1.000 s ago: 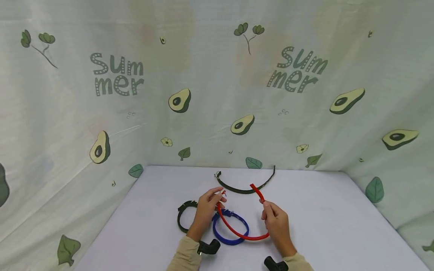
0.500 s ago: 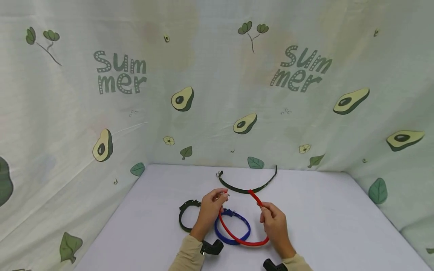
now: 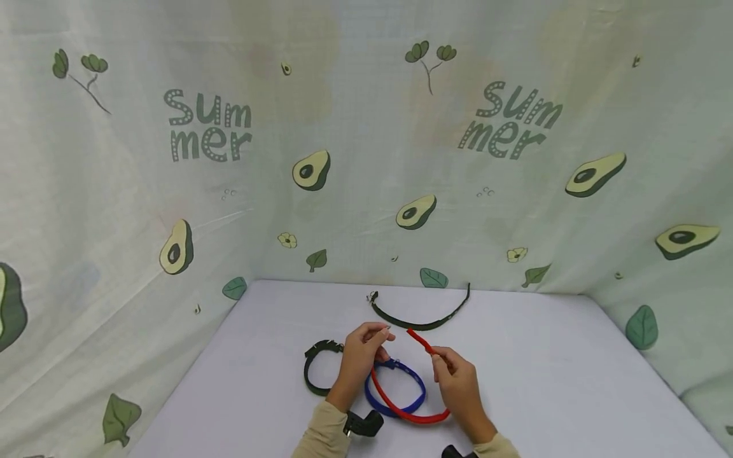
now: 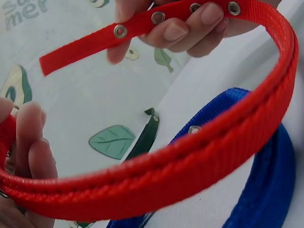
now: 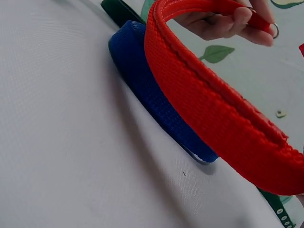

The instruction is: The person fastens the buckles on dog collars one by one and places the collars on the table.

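Note:
A red pet collar hangs bent in a U between my two hands. My left hand holds its buckle end, where a metal ring sticks out past the fingertips. Holding the other end, with metal eyelets, my right hand pinches the strap between thumb and fingers. The free tip points toward the left hand, a short gap from it. Below the red strap a blue collar lies on the table, closed in a loop and partly overlapped by the red one.
A dark green collar closed in a loop lies left of the left hand, partly covered by it. Farther back, another dark green collar lies unfastened in a curve. Behind the white table hangs a printed cloth.
My right hand has moved left and slightly down, bringing the red collar's free tip closer to the left hand. The left hand has shifted a little right, its fingers closing around the buckle end.

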A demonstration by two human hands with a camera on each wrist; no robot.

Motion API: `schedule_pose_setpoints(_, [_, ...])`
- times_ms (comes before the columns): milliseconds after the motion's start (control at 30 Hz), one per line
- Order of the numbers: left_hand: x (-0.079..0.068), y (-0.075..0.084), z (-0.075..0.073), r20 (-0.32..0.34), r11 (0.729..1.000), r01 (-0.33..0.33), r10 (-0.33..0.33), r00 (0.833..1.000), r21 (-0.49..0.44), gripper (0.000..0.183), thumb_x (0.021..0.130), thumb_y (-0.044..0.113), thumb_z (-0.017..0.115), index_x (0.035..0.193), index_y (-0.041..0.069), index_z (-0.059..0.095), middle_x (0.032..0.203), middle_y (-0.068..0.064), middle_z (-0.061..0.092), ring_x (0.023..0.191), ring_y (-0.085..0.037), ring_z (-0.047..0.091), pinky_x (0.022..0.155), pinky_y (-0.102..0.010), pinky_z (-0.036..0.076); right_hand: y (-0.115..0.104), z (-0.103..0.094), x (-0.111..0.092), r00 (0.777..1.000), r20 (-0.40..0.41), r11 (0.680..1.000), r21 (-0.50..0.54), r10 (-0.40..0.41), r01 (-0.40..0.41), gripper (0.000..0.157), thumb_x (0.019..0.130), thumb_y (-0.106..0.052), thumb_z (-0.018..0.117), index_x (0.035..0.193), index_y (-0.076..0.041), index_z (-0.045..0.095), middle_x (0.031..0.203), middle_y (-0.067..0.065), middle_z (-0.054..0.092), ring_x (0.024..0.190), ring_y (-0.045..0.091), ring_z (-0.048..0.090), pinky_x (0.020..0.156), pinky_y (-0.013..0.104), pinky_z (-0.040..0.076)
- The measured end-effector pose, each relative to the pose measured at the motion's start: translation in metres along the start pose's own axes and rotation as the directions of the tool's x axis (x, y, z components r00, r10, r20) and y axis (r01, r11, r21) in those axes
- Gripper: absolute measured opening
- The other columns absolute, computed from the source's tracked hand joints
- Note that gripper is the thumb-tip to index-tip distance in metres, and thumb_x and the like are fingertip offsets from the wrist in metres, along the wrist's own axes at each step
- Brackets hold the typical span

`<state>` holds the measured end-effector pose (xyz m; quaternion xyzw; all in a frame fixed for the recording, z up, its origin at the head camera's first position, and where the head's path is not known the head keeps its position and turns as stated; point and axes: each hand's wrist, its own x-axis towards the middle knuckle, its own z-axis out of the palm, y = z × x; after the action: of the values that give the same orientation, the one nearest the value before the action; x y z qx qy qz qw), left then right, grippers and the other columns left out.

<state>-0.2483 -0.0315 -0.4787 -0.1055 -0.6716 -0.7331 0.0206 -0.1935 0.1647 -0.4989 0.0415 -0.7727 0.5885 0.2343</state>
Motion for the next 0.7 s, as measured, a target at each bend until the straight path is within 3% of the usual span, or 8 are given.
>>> schedule_pose_setpoints(233, [-0.006, 0.004, 0.008, 0.038, 1.0, 0.012, -0.012, 0.999, 0.003, 0.036, 0.098, 0.025, 0.066, 0.117, -0.005, 0.064, 0.1, -0.013, 0.074, 0.06, -0.014, 0.064, 0.062, -0.025, 0.056, -0.002, 0.001, -0.002, 0.999, 0.043, 1.0, 0.023, -0.018, 0.017, 0.013, 0.097, -0.007, 0.065, 0.104, -0.008, 0.076, 0.058, -0.003, 0.052, 0.05, 0.011, 0.048, 0.041, 0.024, 0.034])
schedule_pose_setpoints(433, [-0.009, 0.003, 0.015, 0.071, 0.999, 0.014, -0.017, 0.997, 0.039, 0.033, 0.097, 0.029, 0.068, 0.117, 0.003, 0.07, 0.085, -0.021, 0.069, 0.061, -0.015, 0.065, 0.063, -0.026, 0.056, -0.002, 0.001, 0.0, 0.998, 0.063, 1.0, 0.013, -0.025, 0.024, 0.012, 0.097, -0.015, 0.068, 0.1, -0.006, 0.076, 0.058, -0.003, 0.053, 0.051, 0.013, 0.05, 0.042, 0.025, 0.037])
schedule_pose_setpoints(700, [-0.008, 0.002, 0.018, 0.092, 0.998, -0.017, 0.012, 0.996, 0.052, 0.032, 0.096, 0.029, 0.069, 0.116, 0.003, 0.07, 0.08, -0.015, 0.07, 0.064, -0.016, 0.066, 0.063, -0.027, 0.056, -0.001, 0.0, 0.0, 0.999, 0.05, 1.0, -0.019, -0.014, 0.015, 0.013, 0.096, -0.015, 0.069, 0.101, -0.005, 0.076, 0.059, -0.004, 0.054, 0.052, 0.013, 0.051, 0.042, 0.025, 0.038])
